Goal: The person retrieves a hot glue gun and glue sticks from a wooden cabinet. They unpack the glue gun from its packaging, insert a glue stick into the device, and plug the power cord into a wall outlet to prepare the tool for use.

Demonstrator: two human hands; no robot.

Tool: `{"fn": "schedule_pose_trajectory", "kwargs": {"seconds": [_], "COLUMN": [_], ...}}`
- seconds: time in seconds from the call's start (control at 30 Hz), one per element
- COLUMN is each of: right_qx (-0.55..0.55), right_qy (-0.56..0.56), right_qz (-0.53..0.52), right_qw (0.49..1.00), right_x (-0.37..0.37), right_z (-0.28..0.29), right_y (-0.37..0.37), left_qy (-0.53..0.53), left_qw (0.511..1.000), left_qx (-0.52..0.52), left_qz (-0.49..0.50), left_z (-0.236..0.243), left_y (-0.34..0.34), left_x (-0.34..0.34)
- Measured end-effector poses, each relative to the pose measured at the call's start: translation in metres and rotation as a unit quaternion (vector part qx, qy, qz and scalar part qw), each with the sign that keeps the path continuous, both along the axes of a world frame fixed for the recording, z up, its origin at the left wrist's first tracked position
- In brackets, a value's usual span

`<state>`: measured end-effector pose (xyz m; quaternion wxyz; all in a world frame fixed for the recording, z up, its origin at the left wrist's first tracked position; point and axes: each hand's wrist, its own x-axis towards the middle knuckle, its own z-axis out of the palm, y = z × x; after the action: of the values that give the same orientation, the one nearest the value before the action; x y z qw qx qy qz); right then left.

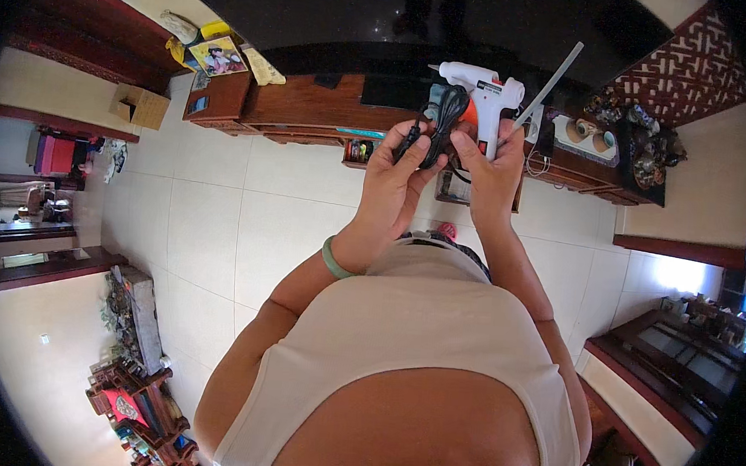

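Observation:
My right hand (496, 168) is closed around the handle of a white hot glue gun (484, 90), whose nozzle points left. A pale translucent glue stick (558, 76) slants up and right from the fingers of the same hand, apart from the gun's rear end. Between thumb and fingers, my left hand (393, 179) grips a bundled black power cord (450, 114). The bundle stands upright just left of the gun, and my right thumb is close to it. A green bangle (334, 258) circles my left wrist.
Beyond my hands runs a long wooden cabinet (299, 109) below a large dark screen (318, 16). Its drawers (358, 152) stand out near my hands. A cardboard box (139, 106) is at the left, and a white cable (538, 164) hangs at the cabinet's right part. Pale floor tiles (203, 223) surround me.

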<state>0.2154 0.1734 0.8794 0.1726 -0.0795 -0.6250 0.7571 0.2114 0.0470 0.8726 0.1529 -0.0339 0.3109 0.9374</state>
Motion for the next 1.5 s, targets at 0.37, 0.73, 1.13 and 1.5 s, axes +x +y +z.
{"fn": "schedule_pose_trajectory", "kwargs": {"seconds": [0.37, 0.73, 1.13, 1.5], "right_qx": [0.068, -0.099, -0.256, -0.257], "right_qy": [-0.057, -0.019, -0.094, -0.092], "right_qz": [0.039, 0.049, 0.150, 0.144], "right_qw": [0.995, 0.994, 0.950, 0.951], "right_x": [-0.008, -0.014, -0.013, -0.012], "right_z": [-0.009, -0.003, 0.007, 0.014], "right_y": [0.012, 0.002, -0.013, -0.003], "left_qy": [0.117, 0.102, 0.019, 0.010], "left_qw": [0.972, 0.984, 0.999, 0.994], "left_qx": [-0.199, -0.144, -0.027, -0.094], "left_qz": [-0.039, -0.036, -0.014, -0.048], "left_z": [-0.006, 0.000, 0.005, 0.005], "left_y": [-0.018, -0.021, -0.027, -0.033], "left_x": [-0.028, -0.033, -0.025, -0.017]}}
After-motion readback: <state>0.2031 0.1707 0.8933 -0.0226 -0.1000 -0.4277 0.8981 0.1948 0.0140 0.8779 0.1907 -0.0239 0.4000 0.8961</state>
